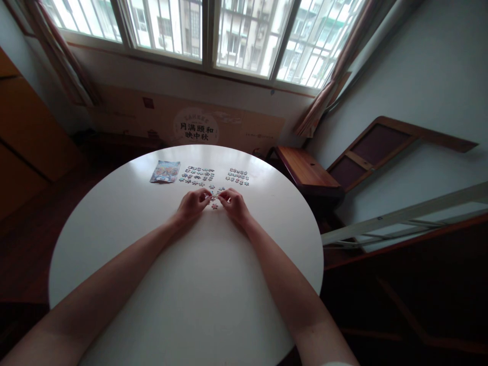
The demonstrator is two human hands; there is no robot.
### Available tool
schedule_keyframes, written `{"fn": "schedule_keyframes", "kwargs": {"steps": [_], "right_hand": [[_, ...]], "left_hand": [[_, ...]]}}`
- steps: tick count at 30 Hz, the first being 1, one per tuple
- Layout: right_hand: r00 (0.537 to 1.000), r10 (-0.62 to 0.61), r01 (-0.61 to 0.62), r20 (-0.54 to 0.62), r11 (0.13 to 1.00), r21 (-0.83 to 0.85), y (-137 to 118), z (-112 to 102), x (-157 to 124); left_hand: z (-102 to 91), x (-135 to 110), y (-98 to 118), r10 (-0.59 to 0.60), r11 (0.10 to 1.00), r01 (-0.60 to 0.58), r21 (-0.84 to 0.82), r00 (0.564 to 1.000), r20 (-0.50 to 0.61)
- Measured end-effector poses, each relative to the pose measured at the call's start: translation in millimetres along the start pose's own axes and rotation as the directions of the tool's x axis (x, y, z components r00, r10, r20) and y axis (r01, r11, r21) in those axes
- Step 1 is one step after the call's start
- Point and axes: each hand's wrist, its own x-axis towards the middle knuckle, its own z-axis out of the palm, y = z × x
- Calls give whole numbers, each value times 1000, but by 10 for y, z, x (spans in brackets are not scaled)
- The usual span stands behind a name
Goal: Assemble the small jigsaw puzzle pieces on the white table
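My left hand (193, 201) and my right hand (233, 202) face each other over the white round table (183, 284), fingertips pinched close together. Small jigsaw puzzle pieces (214, 195) show between them, partly hidden by the fingers. Just below the fingertips lies a loose reddish puzzle piece (215, 206). A few more pieces lie right above my hands. Beyond my left hand several puzzle pieces (197, 175) are spread in rows, and another group of puzzle pieces (238, 176) sits beyond my right hand.
A colourful picture sheet (165, 172) lies on the table at the far left. Behind the table's right edge stands a wooden stool or bench (305, 166). A large printed cardboard panel (240, 122) leans below the window, and a pale rail (404, 217) runs along the right.
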Motion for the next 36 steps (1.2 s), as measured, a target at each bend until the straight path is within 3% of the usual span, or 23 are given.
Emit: {"fn": "schedule_keyframes", "kwargs": {"steps": [36], "right_hand": [[1000, -15, 15, 9, 1000, 1, -35, -14, -5]], "left_hand": [[-3, -1, -12, 20, 1000, -20, 7, 1000, -3]]}}
